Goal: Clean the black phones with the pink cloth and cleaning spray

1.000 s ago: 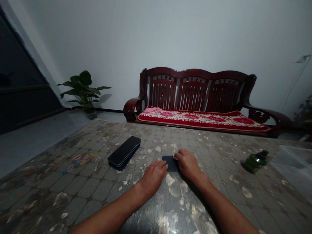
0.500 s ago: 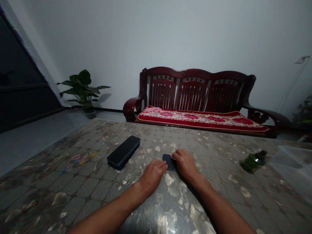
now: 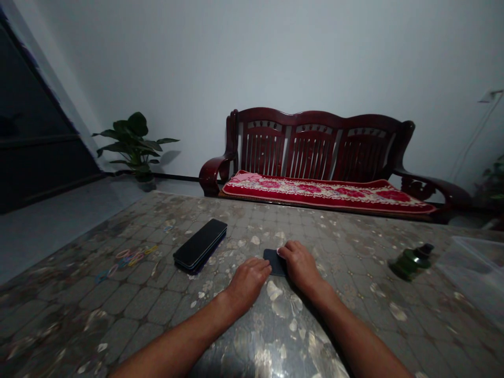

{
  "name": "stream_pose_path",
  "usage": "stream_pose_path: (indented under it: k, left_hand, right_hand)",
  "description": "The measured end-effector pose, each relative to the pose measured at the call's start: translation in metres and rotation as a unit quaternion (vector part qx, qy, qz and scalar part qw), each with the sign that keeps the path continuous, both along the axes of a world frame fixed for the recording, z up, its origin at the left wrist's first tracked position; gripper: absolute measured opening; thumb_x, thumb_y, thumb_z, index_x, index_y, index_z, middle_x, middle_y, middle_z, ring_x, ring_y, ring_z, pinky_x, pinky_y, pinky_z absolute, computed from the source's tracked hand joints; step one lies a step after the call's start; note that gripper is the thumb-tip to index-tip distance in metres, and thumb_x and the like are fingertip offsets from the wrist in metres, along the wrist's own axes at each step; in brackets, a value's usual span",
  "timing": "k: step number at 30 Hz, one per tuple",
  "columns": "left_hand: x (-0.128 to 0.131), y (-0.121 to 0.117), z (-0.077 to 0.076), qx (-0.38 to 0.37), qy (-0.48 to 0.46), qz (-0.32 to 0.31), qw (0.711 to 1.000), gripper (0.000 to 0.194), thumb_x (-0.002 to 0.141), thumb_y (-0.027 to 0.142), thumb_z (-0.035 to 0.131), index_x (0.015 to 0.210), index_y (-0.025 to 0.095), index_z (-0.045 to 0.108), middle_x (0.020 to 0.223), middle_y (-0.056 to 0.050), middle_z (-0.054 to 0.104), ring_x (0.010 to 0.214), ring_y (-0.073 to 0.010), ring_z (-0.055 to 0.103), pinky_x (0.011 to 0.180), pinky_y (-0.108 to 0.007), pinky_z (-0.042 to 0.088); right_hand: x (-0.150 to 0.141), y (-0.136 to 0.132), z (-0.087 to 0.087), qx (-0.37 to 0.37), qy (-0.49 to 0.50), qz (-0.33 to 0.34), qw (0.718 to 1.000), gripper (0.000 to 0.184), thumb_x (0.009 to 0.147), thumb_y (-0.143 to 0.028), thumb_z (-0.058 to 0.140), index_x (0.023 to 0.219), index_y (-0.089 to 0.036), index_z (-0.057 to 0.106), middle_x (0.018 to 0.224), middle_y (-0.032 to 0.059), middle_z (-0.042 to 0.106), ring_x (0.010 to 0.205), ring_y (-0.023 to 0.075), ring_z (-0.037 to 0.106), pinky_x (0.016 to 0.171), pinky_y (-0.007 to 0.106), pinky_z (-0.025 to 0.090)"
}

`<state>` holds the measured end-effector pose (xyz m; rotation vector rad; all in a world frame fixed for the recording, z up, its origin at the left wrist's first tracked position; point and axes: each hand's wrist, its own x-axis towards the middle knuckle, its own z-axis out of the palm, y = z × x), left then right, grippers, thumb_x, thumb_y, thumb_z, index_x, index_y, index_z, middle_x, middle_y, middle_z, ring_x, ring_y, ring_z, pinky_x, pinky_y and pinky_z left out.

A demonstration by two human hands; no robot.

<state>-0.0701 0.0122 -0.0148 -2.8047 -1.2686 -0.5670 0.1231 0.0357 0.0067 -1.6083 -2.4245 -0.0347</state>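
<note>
A dark blue-black phone (image 3: 277, 262) lies flat on the patterned table between my hands. My left hand (image 3: 250, 280) rests at its left edge, fingers together and fingertips touching it. Over the phone's right part, my right hand (image 3: 300, 265) is closed with its fingers bent down. A bit of something white, perhaps a wipe (image 3: 280, 252), shows under the right fingertips, pressed on the phone; most of it is hidden by the hand. To the left sits a stack of dark phones (image 3: 201, 243).
Colourful rubber bands (image 3: 134, 257) are scattered on the left of the table (image 3: 165, 310). A green spray bottle (image 3: 412, 262) and a clear plastic box (image 3: 468, 262) stand on the right. Behind are a wooden bench (image 3: 311, 142) and a potted plant (image 3: 136, 142).
Almost nothing differs: both hands stay at the phone in nearly the same pose. The whole view has shifted very slightly.
</note>
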Motion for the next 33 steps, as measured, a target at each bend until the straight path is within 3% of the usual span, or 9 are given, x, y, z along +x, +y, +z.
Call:
stream_pose_path:
  k: [3,8,15,22,28,33]
  left_hand:
    - [0.001,0.000,0.001,-0.005,0.006,0.002,1.000,0.026,0.097,0.008,0.051,0.103,0.018,0.074,0.109,-0.009,0.076,0.103,-0.0229,0.071,0.095,-0.040,0.056]
    - [0.002,-0.001,0.004,-0.014,0.014,0.006,1.000,0.023,0.096,0.008,0.052,0.104,0.015,0.073,0.110,-0.011,0.075,0.103,-0.0256,0.071,0.095,-0.042,0.056]
    - [0.003,-0.003,0.006,-0.008,0.021,0.010,1.000,0.025,0.096,0.006,0.051,0.103,0.017,0.073,0.109,-0.010,0.076,0.103,-0.0237,0.071,0.096,-0.041,0.056]
    - [0.004,-0.003,0.006,-0.009,0.039,0.020,0.999,0.024,0.096,0.006,0.052,0.104,0.017,0.072,0.110,-0.009,0.076,0.103,-0.0237,0.071,0.096,-0.040,0.056]
    - [0.005,-0.002,0.003,0.008,0.042,0.022,0.999,0.023,0.096,0.007,0.054,0.104,0.017,0.073,0.109,-0.010,0.076,0.101,-0.0243,0.072,0.094,-0.040,0.057]
    - [0.005,-0.003,0.005,0.005,0.046,0.026,0.999,0.021,0.096,0.008,0.055,0.102,0.017,0.074,0.110,-0.010,0.076,0.100,-0.0247,0.072,0.092,-0.040,0.057]
  right_hand:
    - [0.002,-0.002,-0.002,0.008,0.004,-0.001,1.000,0.019,0.098,-0.018,0.057,0.106,-0.022,0.074,0.102,0.0080,0.067,0.098,0.0216,0.056,0.083,0.030,0.038]
    - [-0.002,-0.006,-0.007,0.014,0.034,0.072,0.997,0.018,0.098,-0.019,0.059,0.109,-0.024,0.073,0.102,0.0060,0.067,0.098,0.0201,0.056,0.084,0.029,0.038]
    - [0.007,-0.006,-0.003,0.007,0.007,0.010,1.000,0.016,0.097,-0.019,0.059,0.102,-0.022,0.074,0.099,0.0068,0.067,0.097,0.0211,0.057,0.080,0.029,0.038]
    - [0.018,-0.012,0.005,-0.005,-0.013,0.079,0.997,0.016,0.097,-0.017,0.058,0.100,-0.022,0.073,0.096,0.0055,0.066,0.093,0.0193,0.056,0.078,0.028,0.036]
    - [0.041,-0.017,0.012,-0.012,-0.044,0.024,0.999,0.019,0.095,-0.013,0.058,0.099,-0.020,0.074,0.095,0.0074,0.067,0.093,0.0208,0.056,0.077,0.029,0.035]
    - [0.044,-0.030,0.004,0.004,-0.009,0.042,0.999,0.024,0.096,-0.010,0.054,0.103,-0.022,0.073,0.099,0.0060,0.067,0.093,0.0193,0.056,0.078,0.028,0.035]
